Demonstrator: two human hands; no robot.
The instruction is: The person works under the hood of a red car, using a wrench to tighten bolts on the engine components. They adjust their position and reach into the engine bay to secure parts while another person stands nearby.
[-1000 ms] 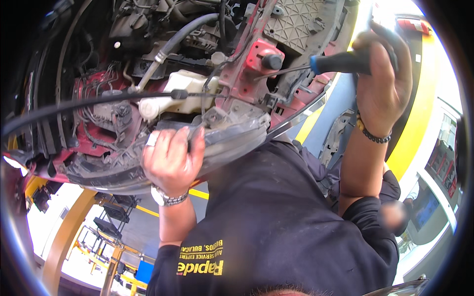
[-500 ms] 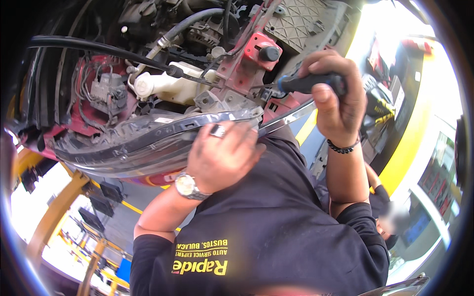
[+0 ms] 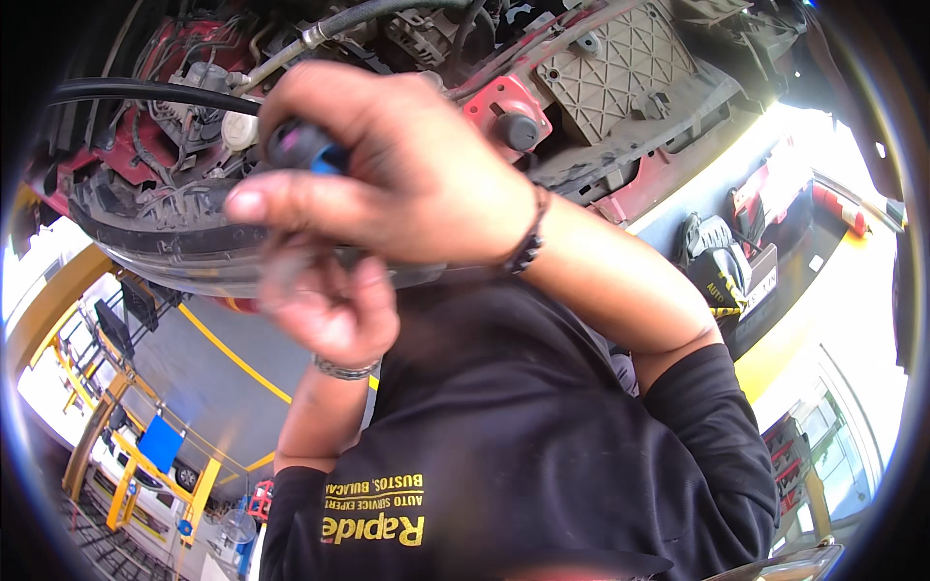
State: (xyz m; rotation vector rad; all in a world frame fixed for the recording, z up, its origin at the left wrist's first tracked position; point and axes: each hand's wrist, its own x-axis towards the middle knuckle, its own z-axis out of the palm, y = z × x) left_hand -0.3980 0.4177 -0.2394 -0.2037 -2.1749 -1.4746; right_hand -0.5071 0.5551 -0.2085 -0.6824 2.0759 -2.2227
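Note:
My right hand (image 3: 426, 174) is closed around the black and blue handle of a screwdriver (image 3: 298, 147). It hangs over the front of the open engine bay, and the tool's shaft is hidden. Below and partly behind it is my left hand (image 3: 334, 305), palm turned up, close to the headlight (image 3: 165, 254). Its fingers are smeared and partly covered, so I cannot make out whether they hold anything. The white reservoir cap (image 3: 239, 130) shows just left of my right hand.
A black prop rod (image 3: 145, 92) crosses the bay at upper left. A red bracket with a black round cap (image 3: 516, 132) and a ribbed battery tray (image 3: 620, 68) lie to the right. Farther off are a black and yellow bag (image 3: 717, 266) and a yellow lift post (image 3: 58, 290).
My right hand has swung left with the screwdriver, away from the red bracket, to above my left hand. My left hand has left the headlight's top edge and turned palm up. The view has shifted.

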